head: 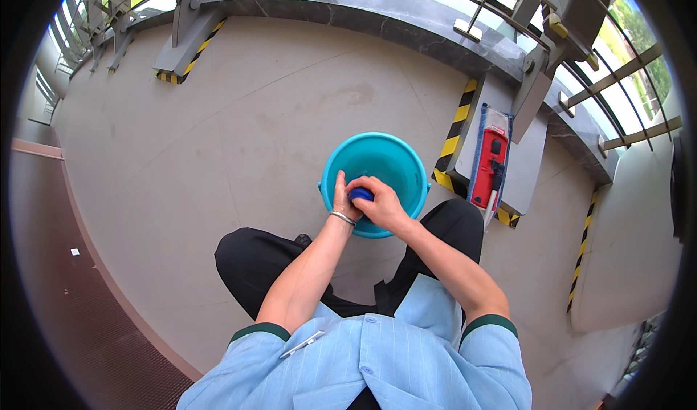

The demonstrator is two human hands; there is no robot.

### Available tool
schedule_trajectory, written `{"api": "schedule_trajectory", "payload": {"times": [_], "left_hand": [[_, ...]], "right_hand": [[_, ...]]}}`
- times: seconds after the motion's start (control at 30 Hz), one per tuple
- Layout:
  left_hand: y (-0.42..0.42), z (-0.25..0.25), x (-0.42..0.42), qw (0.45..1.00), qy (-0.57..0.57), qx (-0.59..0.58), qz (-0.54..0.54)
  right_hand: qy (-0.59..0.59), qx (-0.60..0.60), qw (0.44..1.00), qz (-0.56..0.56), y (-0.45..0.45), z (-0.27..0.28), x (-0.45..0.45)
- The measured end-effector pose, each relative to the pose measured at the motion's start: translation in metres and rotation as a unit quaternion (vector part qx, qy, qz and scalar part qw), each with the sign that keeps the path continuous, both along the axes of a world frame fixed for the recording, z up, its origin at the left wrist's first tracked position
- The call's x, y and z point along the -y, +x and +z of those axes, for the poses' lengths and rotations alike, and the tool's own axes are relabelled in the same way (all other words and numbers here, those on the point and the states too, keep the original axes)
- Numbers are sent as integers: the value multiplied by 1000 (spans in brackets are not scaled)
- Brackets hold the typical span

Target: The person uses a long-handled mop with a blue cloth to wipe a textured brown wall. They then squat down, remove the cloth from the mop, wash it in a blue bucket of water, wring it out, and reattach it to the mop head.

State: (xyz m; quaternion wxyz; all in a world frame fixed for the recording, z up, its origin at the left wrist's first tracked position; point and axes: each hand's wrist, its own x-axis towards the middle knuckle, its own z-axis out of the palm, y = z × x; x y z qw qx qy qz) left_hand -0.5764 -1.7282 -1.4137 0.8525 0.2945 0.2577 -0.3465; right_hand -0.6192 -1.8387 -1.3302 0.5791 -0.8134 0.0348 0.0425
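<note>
A turquoise plastic bucket [400, 159] stands on the floor between my knees. Over its near left part my two hands meet around a small dark-blue object [360, 194], perhaps a cloth or a cap; its kind cannot be told. My right hand [381, 203] has its fingers curled over it from the right. Against its left side lies my left hand [343, 195], with a silver bracelet [343, 217] at the wrist and the thumb side partly hidden. The inside of the bucket below my hands is partly covered.
A red flat mop head [487, 165] with a blue-edged pad rests on a grey metal base [525, 176] to the right. Yellow-black tape [457, 127] edges the base. Ahead runs a dark marble ledge [348, 20] with railings. A brown ribbed mat [103, 323] lies at the left.
</note>
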Motion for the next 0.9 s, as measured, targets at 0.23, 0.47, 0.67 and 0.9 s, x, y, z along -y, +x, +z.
{"api": "schedule_trajectory", "payload": {"times": [0.23,0.47,0.67,0.9], "left_hand": [[0,-4,-3,999,15,-35,-14],[-11,-26,9,983,-146,-78,77],[-9,7,25,993,69,-76,53],[1,2,10,979,195,16,59]], "right_hand": [[3,86,996,9,-29,25,-24],[-176,63,976,-114,13,-3,-16],[-295,-47,947,-118,39,-81,27],[-249,-162,943,-149,30,-147,16]]}}
